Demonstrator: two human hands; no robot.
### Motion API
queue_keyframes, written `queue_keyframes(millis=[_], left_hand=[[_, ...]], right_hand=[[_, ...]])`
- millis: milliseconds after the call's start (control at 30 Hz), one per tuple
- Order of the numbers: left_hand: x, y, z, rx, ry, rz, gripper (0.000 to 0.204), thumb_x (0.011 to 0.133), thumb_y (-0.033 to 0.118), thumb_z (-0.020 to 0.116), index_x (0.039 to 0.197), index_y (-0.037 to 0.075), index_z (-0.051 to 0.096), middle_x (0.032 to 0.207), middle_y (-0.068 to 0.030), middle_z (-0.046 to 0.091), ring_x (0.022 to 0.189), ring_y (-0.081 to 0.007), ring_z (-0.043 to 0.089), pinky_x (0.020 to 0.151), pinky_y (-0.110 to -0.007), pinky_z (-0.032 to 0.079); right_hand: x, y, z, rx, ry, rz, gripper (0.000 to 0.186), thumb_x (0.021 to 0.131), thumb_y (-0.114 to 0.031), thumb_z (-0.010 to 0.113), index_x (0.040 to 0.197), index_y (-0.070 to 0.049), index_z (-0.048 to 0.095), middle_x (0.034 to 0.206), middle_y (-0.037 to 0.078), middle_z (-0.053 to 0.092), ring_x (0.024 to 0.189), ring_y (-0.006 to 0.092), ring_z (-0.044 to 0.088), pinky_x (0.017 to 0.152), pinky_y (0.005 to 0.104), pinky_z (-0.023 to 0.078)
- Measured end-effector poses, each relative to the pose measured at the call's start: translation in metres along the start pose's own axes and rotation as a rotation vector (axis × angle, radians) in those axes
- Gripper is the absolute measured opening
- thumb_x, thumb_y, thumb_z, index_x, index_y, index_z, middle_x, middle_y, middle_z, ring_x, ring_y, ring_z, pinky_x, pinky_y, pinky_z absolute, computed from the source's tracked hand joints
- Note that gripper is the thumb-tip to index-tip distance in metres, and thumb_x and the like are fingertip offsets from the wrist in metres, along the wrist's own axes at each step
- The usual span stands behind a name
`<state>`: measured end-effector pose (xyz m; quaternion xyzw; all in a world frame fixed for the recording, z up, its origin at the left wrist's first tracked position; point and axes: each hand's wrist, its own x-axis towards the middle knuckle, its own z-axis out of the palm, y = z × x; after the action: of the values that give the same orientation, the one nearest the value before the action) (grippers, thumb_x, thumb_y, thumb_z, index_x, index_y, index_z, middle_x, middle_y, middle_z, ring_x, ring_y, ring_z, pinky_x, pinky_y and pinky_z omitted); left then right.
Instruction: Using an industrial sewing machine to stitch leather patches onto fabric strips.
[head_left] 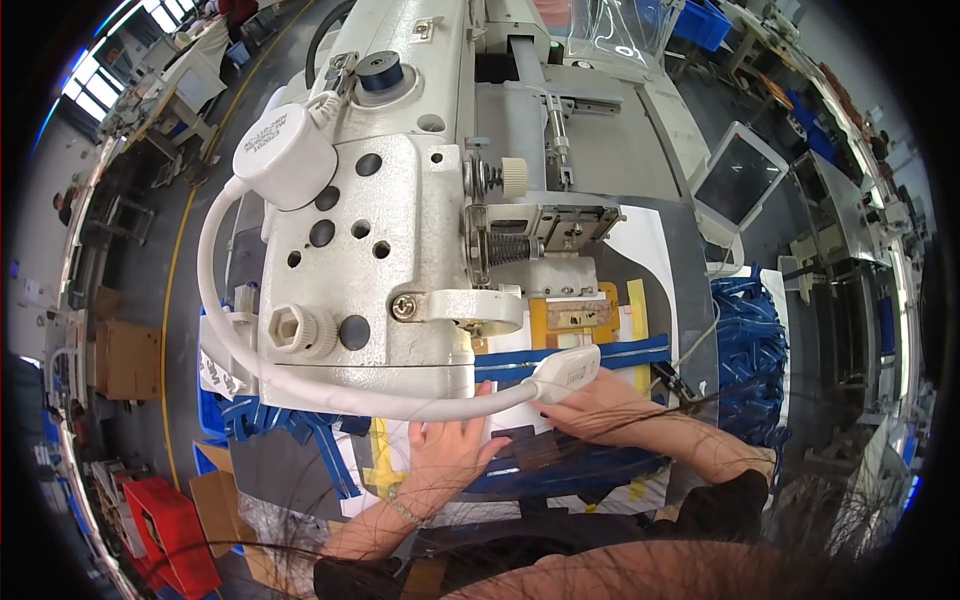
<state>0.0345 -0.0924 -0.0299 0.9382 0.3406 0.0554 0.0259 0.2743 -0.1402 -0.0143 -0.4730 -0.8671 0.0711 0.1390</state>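
Grey floor (185, 350), yellow line (178, 245), bright windows (92, 92) left

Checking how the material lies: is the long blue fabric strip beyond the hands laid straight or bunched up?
Laid straight: the long blue fabric strip runs nearly straight, partly hidden by the white oblong connector.

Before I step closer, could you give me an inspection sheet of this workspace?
Surface: dark grey flat worktop, bearing yellow tape and white sheets.
Job's things: long blue fabric-looking strip beside the bulky white metal machine head.
Clutter: tangled blue strip heaps, right and left.
Hands: left hand palm down, fingers spread; right hand partly hidden by the flat white plastic connector.
Cables: thick white cable looping across the machine head to that connector.
Surroundings: red plastic crate, brown cardboard box, yellow floor line.
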Motion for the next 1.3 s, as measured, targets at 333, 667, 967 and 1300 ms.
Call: queue_keyframes(millis=[333,667,967,1300], left_hand=[[-0.001,-0.001,-0.002,0.008,0.008,0.008,0.063,0.075,0.055,0.061,0.116,0.008,0.053,0.135,-0.0242,0.038,0.110,-0.0376,0.045,0.082,-0.048,0.037],[0.001,-0.002,-0.004,-0.007,-0.023,0.002,0.062,0.076,0.054,0.060,0.118,0.009,0.052,0.137,-0.0217,0.037,0.111,-0.0351,0.043,0.084,-0.047,0.035],[-0.008,-0.008,-0.008,0.025,0.148,0.090,0.055,0.073,0.044,0.068,0.116,0.012,0.055,0.122,-0.0095,0.052,0.099,-0.0278,0.052,0.077,-0.043,0.038],[-0.013,-0.011,-0.005,-0.112,0.361,0.323,0.046,0.070,0.027,0.074,0.111,0.017,0.058,0.104,0.0032,0.061,0.088,-0.0155,0.055,0.075,-0.034,0.035]], right_hand=[[0.011,-0.006,0.015,0.221,0.017,-0.093,0.043,0.067,-0.014,0.066,0.107,0.001,0.058,0.105,0.007,0.059,0.096,0.0228,0.058,0.080,0.0339,0.048],[-0.002,-0.007,0.038,0.334,-0.006,-0.212,0.030,0.076,-0.014,0.061,0.104,-0.003,0.059,0.106,0.009,0.059,0.097,0.0223,0.057,0.079,0.0334,0.046],[0.012,0.020,0.014,0.230,0.072,0.086,0.021,0.080,-0.015,0.060,0.100,-0.012,0.062,0.117,0.006,0.057,0.107,0.0217,0.053,0.094,0.0407,0.034],[0.051,0.033,0.008,0.193,0.161,0.148,0.030,0.077,-0.015,0.062,0.105,-0.006,0.058,0.103,0.008,0.055,0.098,0.0245,0.053,0.082,0.0372,0.038]])
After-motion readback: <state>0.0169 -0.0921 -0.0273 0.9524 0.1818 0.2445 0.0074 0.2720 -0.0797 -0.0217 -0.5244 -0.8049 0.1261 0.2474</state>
